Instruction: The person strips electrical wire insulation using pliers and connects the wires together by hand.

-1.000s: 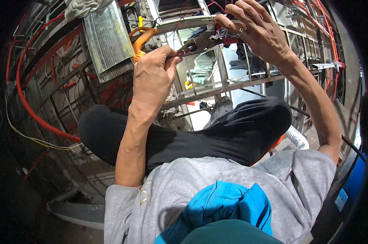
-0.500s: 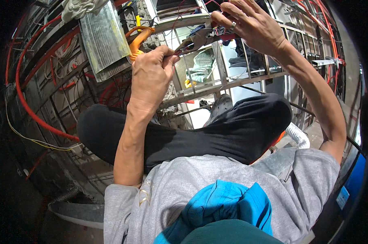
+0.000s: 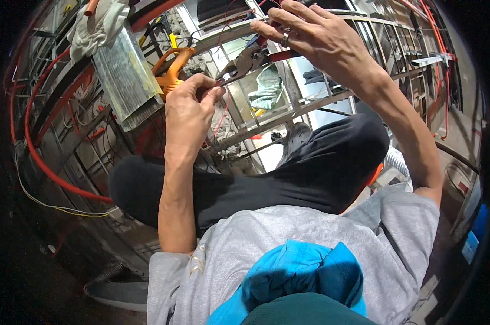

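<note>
My left hand (image 3: 189, 114) is raised with thumb and forefinger pinched on the end of a thin red wire (image 3: 223, 111), part of which hangs below the fingertips. Right at that pinch are the jaws of a pair of pliers (image 3: 247, 60) with dark metal heads and red handles. My right hand (image 3: 334, 51), a ring on one finger, holds the handles with loosely curled fingers; the handle ends are partly hidden behind it. Just beyond my left hand stands an orange tool (image 3: 173, 73) with a looped guard, its lower part covered by that hand.
A grey metal channel (image 3: 127, 78) with a whitish cloth (image 3: 100, 31) over its end lies at left. Below my hands runs an open metal frame (image 3: 288, 114), with a pale green cloth (image 3: 267, 89) seen through it. A red hose (image 3: 50, 165) curves along the left.
Both hands and the pliers appear a little further left, as does the background at left, so the view has shifted too. More of the red wire shows below my left hand.
</note>
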Action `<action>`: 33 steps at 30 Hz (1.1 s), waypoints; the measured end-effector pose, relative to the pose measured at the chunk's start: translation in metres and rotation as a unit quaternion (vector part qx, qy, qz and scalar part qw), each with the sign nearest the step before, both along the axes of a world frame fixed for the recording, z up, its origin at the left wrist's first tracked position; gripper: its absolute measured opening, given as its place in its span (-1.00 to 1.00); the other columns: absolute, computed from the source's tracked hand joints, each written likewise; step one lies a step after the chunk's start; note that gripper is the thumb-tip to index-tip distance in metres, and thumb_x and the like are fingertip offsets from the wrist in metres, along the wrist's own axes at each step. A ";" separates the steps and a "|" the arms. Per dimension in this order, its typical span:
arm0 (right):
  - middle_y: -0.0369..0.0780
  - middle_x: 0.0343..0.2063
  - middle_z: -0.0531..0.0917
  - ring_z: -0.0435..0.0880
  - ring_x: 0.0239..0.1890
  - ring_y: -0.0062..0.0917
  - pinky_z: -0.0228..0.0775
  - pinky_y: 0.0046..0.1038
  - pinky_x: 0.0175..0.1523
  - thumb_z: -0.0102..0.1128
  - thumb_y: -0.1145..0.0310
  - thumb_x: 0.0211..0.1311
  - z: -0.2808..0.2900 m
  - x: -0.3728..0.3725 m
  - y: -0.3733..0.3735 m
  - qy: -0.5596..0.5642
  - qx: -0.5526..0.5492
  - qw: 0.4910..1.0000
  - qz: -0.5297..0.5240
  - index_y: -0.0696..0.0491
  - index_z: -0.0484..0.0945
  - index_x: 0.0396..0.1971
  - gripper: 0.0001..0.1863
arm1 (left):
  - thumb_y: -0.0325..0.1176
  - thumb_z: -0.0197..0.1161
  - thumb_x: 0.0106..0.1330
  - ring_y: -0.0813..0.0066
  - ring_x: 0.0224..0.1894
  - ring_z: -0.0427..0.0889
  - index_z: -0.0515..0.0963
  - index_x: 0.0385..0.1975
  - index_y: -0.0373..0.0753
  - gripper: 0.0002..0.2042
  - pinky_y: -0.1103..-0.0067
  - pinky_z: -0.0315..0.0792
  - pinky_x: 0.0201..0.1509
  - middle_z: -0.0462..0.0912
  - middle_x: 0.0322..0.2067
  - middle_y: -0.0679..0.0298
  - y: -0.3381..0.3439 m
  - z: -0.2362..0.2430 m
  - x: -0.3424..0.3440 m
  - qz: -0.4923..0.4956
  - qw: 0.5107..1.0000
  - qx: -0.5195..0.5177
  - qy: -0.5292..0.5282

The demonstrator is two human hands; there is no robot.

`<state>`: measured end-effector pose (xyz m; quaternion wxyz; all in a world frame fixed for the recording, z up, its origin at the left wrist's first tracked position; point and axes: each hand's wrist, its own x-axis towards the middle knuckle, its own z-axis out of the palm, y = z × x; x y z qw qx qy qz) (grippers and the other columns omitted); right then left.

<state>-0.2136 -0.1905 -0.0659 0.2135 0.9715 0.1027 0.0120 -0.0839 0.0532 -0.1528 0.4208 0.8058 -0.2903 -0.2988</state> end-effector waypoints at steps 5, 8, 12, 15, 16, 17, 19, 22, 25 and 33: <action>-0.15 0.24 0.46 0.38 0.38 -0.28 0.36 -0.38 0.44 0.10 0.51 0.32 0.026 -0.012 0.006 0.017 -0.041 0.993 -0.108 -0.08 0.18 0.53 -0.25 | -0.45 0.41 0.36 0.70 -0.34 0.62 0.71 -0.20 -0.37 -0.87 0.64 0.48 -0.23 0.76 -0.41 0.32 0.002 -0.001 -0.002 0.005 0.999 -0.032 0.006; -0.12 0.16 0.49 0.50 0.26 -0.25 0.42 -0.32 0.39 0.09 0.61 0.27 0.036 -0.024 0.009 -0.041 0.181 0.962 -0.202 -0.04 0.30 0.46 -0.29 | -0.41 0.40 0.34 0.52 -0.44 0.66 0.71 -0.23 -0.38 -0.85 0.54 0.51 -0.27 0.75 -0.46 0.16 -0.004 0.002 -0.007 0.020 0.999 -0.040 -0.007; -0.01 0.18 0.53 0.59 0.16 -0.22 0.49 -0.32 0.27 0.08 0.57 0.32 0.022 -0.038 -0.004 -0.043 0.438 0.830 -0.343 -0.03 0.43 0.36 -0.42 | -0.35 0.43 0.35 0.45 -0.47 0.59 0.72 -0.27 -0.35 -0.84 0.48 0.48 -0.31 0.65 -0.50 0.19 -0.009 0.023 -0.014 0.018 0.997 0.002 -0.077; -0.06 0.10 0.56 0.59 0.07 -0.32 0.49 -0.37 0.17 0.12 0.48 0.39 0.011 -0.042 -0.009 0.003 0.557 0.720 -0.414 -0.04 0.49 0.31 -0.51 | -0.36 0.44 0.33 0.47 -0.47 0.57 0.72 -0.28 -0.32 -0.86 0.53 0.47 -0.29 0.64 -0.49 0.19 -0.002 0.005 -0.008 -0.012 0.975 -0.059 -0.215; -0.15 -0.03 0.61 0.60 -0.03 -0.42 0.50 -0.40 0.08 0.18 0.42 0.42 0.005 -0.045 -0.006 -0.005 0.570 0.713 -0.409 -0.03 0.53 0.28 -0.56 | -0.36 0.44 0.33 0.47 -0.47 0.57 0.72 -0.28 -0.32 -0.86 0.53 0.47 -0.29 0.64 -0.49 0.19 0.000 0.003 -0.007 -0.017 0.974 -0.055 -0.220; -0.24 -0.16 0.66 0.61 -0.14 -0.53 0.50 -0.44 0.00 0.24 0.36 0.45 -0.002 -0.048 -0.002 -0.013 0.582 0.706 -0.404 -0.01 0.57 0.25 -0.60 | -0.35 0.45 0.35 0.50 -0.44 0.58 0.72 -0.27 -0.33 -0.84 0.56 0.48 -0.25 0.66 -0.46 0.23 0.000 0.003 -0.007 -0.006 0.992 -0.070 -0.103; -0.25 -0.38 0.65 0.56 -0.34 -0.57 0.44 -0.42 -0.17 0.19 0.37 0.50 -0.013 -0.047 0.005 -0.052 0.574 0.751 -0.321 0.15 0.64 0.03 -0.76 | -0.32 0.46 0.38 0.58 -0.39 0.59 0.70 -0.23 -0.36 -0.80 0.61 0.50 -0.19 0.70 -0.39 0.30 -0.001 0.001 -0.007 0.017 0.986 -0.095 0.138; -0.08 -0.34 0.75 0.71 -0.26 -0.42 0.50 -0.36 -0.09 0.15 0.53 0.32 -0.014 -0.036 0.017 -0.006 0.598 0.708 -0.376 0.20 0.66 -0.08 -0.77 | -0.35 0.47 0.37 0.60 -0.38 0.60 0.66 -0.24 -0.39 -0.79 0.64 0.47 -0.22 0.70 -0.38 0.29 -0.002 0.009 -0.006 0.014 0.965 -0.102 0.240; -0.02 -0.31 0.76 0.77 -0.21 -0.27 0.53 -0.29 -0.03 0.10 0.56 0.28 -0.028 -0.036 0.020 -0.024 0.532 0.784 -0.318 0.20 0.67 -0.10 -0.75 | -0.39 0.46 0.36 0.58 -0.37 0.60 0.64 -0.28 -0.37 -0.83 0.62 0.46 -0.25 0.69 -0.39 0.29 -0.002 0.015 -0.009 0.001 0.949 -0.096 0.302; -0.04 -0.36 0.79 0.82 -0.23 -0.31 0.59 -0.25 -0.05 0.30 0.17 0.39 -0.034 -0.012 0.039 0.095 0.561 0.699 -0.432 0.10 0.67 -0.07 -0.69 | -0.43 0.40 0.40 0.48 -0.31 0.66 0.58 -0.11 -0.35 -0.80 0.51 0.55 -0.14 0.70 -0.31 0.23 0.004 0.016 -0.010 0.015 0.923 -0.117 0.366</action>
